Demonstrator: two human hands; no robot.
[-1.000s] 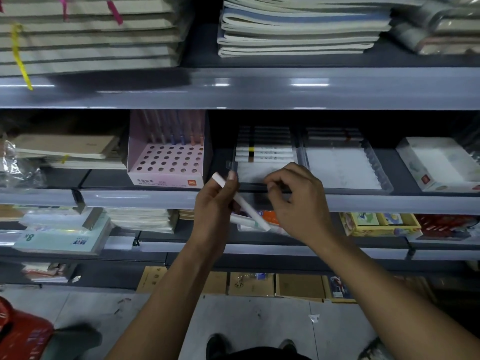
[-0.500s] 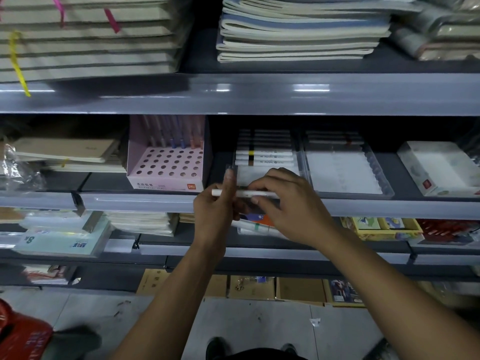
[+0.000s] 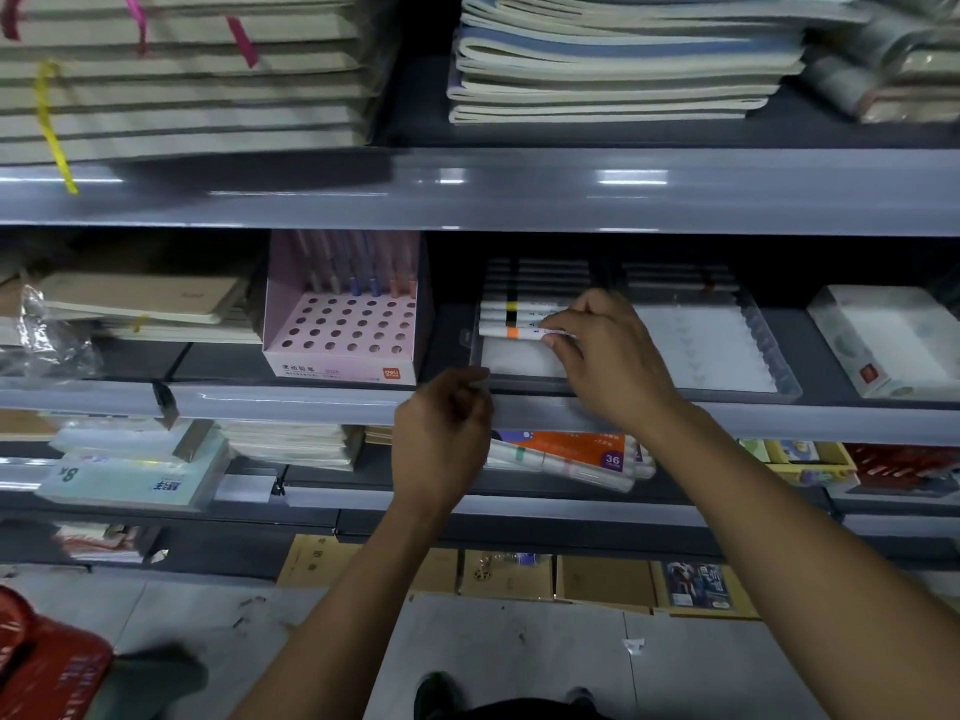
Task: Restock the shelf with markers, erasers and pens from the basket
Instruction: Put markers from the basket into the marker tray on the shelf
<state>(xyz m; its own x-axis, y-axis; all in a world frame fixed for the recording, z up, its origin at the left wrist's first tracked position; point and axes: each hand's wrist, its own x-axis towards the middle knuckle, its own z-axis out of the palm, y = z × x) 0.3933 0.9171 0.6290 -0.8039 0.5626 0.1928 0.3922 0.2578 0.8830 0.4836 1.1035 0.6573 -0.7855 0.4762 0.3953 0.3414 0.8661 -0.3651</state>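
A white marker with an orange band [image 3: 511,333] lies at the front of a row of markers [image 3: 524,308] in a clear tray [image 3: 519,362] on the middle shelf. My right hand [image 3: 602,356] pinches this marker's right end with thumb and fingertips. My left hand [image 3: 444,433] hangs lower, at the shelf's front edge, fingers loosely curled, with nothing visible in it. The red basket [image 3: 47,667] sits on the floor at the bottom left, mostly cut off by the frame.
A pink pen box with holes [image 3: 343,335] stands left of the tray. A second clear tray [image 3: 769,356] and a white box [image 3: 883,340] are to the right. A marker pack [image 3: 571,454] lies on the shelf below. Notebooks are stacked above.
The marker went from held by both hands in front of the shelf edge into the tray against the row. My left hand let go and dropped to the shelf edge.
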